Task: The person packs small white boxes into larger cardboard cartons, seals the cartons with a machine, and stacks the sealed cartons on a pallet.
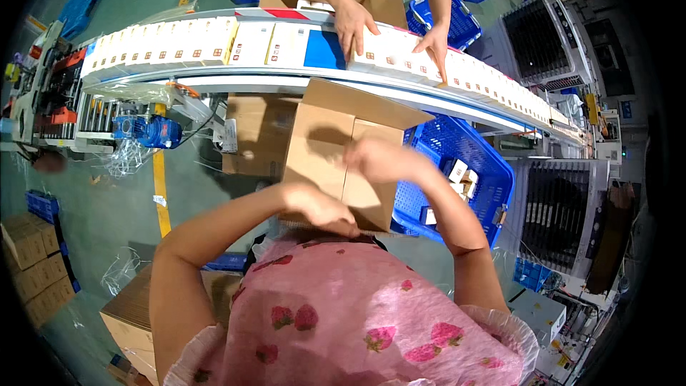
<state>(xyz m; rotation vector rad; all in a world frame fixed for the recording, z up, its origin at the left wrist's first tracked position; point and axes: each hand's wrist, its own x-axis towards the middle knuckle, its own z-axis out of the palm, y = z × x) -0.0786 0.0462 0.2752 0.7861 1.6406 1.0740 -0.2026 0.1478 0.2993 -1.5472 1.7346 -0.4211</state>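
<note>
A brown cardboard box [314,161] stands with its top open in front of me, its far flap raised beside the conveyor. The seam across its bottom shows. My left hand [319,209] is at the near edge of the box, its fingers bent over that edge. Over the right part of the box, my right hand [384,160] is smeared by motion. Its fingers look curled, but I cannot make out whether they hold anything.
White cartons [182,43] line the conveyor [264,80]. Across it, a co-worker's hands [355,23] touch cartons. A blue basket [493,179] with small cartons stands right of the box. More cardboard [250,125] lies left, near a blue motor [153,131]. Stacked boxes [128,314] stand lower left.
</note>
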